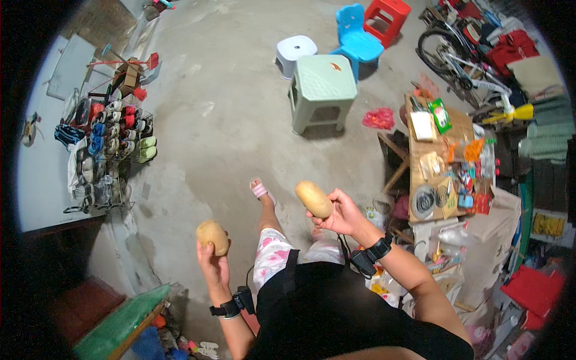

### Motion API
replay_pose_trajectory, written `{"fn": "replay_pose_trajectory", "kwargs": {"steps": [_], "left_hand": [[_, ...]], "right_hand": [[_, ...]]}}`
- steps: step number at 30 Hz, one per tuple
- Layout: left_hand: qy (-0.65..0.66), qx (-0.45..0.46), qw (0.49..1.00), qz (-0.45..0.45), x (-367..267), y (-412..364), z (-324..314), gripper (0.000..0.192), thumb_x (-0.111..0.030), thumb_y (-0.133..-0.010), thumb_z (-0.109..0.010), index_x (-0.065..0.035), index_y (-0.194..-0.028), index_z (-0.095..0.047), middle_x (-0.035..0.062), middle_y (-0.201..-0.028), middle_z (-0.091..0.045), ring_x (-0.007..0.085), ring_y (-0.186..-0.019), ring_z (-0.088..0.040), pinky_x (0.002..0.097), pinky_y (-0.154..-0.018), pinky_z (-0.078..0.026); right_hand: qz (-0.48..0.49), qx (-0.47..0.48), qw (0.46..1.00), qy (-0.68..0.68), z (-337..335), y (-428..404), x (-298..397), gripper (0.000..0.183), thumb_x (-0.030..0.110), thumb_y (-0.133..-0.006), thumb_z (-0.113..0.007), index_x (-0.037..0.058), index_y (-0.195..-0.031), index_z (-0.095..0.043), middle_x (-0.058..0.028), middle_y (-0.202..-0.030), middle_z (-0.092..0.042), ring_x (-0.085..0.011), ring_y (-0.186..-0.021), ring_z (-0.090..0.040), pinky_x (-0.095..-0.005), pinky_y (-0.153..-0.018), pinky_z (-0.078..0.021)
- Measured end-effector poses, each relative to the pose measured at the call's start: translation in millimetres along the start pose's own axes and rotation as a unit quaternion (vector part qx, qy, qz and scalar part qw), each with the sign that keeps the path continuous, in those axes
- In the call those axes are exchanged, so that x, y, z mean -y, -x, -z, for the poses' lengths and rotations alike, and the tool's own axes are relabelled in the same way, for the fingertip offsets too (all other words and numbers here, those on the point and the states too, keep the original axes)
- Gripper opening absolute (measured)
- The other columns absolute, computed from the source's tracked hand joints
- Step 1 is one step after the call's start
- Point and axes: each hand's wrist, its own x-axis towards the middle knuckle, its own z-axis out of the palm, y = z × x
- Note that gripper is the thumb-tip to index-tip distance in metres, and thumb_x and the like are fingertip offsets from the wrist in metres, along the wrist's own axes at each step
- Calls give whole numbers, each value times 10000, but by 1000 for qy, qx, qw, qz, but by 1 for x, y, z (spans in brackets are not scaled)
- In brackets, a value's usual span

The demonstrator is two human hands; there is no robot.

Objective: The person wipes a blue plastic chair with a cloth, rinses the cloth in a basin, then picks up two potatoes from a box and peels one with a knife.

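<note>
Each of my hands grips a potato above the concrete floor. My left hand [213, 261] holds a pale brown potato [212, 235] upright, its thumb across the lower front. In my right hand [338, 213] is a longer yellowish potato [313, 198], tilted with its upper end to the left. The two potatoes are apart, on either side of my pink-sandalled foot [261, 189]. Black straps with small devices sit on both wrists.
Ahead stand a pale green stool [325, 78], a white stool [296, 49], a blue chair [359, 45] and a red stool [387, 20]. A cluttered wooden table [418, 166] is at right, near a bicycle [463, 67]. A shoe rack [117, 130] stands left. A red plastic bag [379, 118] lies on the floor.
</note>
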Motion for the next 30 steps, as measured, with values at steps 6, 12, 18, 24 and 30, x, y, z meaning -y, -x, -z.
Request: {"fn": "replay_pose_trajectory", "kwargs": {"steps": [6, 12, 18, 24, 30], "left_hand": [[40, 63, 997, -17, -57, -159, -17, 485, -228, -845, -598, -47, -1260, -424, 122, -1166, -531, 283, -1061, -542, 409, -873, -457], [72, 128, 989, -9, -132, -298, -83, 490, -215, -846, -599, -41, -1263, -410, 121, -1145, -533, 280, -1049, -545, 403, -862, -469], [82, 80, 993, 7, -187, -421, -109, 436, -214, -850, -580, -48, -1230, -446, 114, -1132, -540, 269, -1037, -540, 383, -817, -480], [181, -94, 978, -37, -266, -517, -90, 376, -247, -849, -588, -51, -1159, -505, 102, -1056, -566, 249, -930, -563, 354, -785, -482], [275, -249, 923, -99, -311, -590, -72, 354, -296, -808, -651, -96, -1079, -540, 70, -1010, -584, 224, -871, -578, 311, -708, -499]], "right_hand": [[-32, -47, 998, 14, -59, -135, 60, 515, 313, -805, -358, -29, -1167, -490, -222, -975, -582, -272, -724, -543, -371, -697, -455], [11, -121, 992, 46, -129, -232, 122, 522, 288, -810, -365, -58, -1186, -469, -245, -1033, -571, -297, -783, -577, -361, -713, -484], [-1, -83, 995, 62, -144, -333, 228, 503, 284, -824, -369, -43, -1188, -486, -240, -986, -602, -292, -738, -600, -361, -703, -498], [2, -34, 996, 87, -215, -469, 341, 459, 269, -825, -341, -53, -1106, -506, -217, -939, -610, -264, -702, -588, -342, -686, -492], [-6, -41, 991, 127, -266, -585, 419, 379, 232, -845, -371, -53, -1051, -510, -202, -950, -611, -280, -755, -617, -354, -698, -525]]}}
